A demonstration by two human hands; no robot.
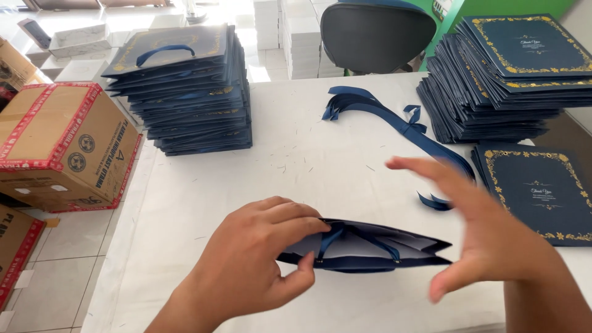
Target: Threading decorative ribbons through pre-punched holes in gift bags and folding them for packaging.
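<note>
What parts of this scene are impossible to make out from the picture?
- Head view: right hand is motion-blurred, so its finger pose is unclear.
- Inside of the navy paper gift bag: hidden by its own folded walls.
- Left hand covers the bag's left end.
- Black office chair: cut off by the top edge.

A paper bag point(370, 250) lies at lower centre on the tabletop point(296, 160), between two hands. Bag stacks point(185, 92) sit upper left and upper right, ribbons point(394, 120) between them. A cardboard box point(65, 145) stands on the floor at left.
</note>
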